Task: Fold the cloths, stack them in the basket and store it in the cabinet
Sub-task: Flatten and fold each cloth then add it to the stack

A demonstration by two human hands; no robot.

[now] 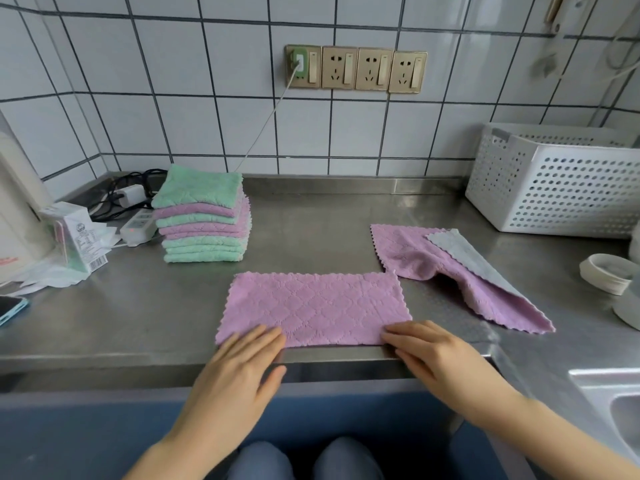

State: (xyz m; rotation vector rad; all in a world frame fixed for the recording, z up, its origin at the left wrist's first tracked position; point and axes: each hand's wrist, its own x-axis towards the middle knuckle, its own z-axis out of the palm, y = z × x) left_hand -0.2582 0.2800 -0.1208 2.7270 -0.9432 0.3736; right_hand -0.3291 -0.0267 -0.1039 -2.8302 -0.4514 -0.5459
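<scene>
A purple cloth point(313, 306), folded once into a long rectangle, lies flat at the front edge of the steel counter point(138, 306). My left hand point(239, 372) rests with spread fingers on its near left corner. My right hand point(436, 355) lies flat on its near right corner. A second purple cloth point(412, 252) with a grey underside lies rumpled to the right, one corner turned over. A stack of folded green and purple cloths point(202, 220) stands at the back left. The white perforated basket point(557, 181) sits at the back right; I cannot see into it.
A power strip point(138, 226), chargers and black cables lie in the back left corner beside small boxes point(74, 233) and a white appliance. A phone point(10, 308) lies at the left edge. A roll of tape point(607, 273) and a sink point(623, 410) are at the right.
</scene>
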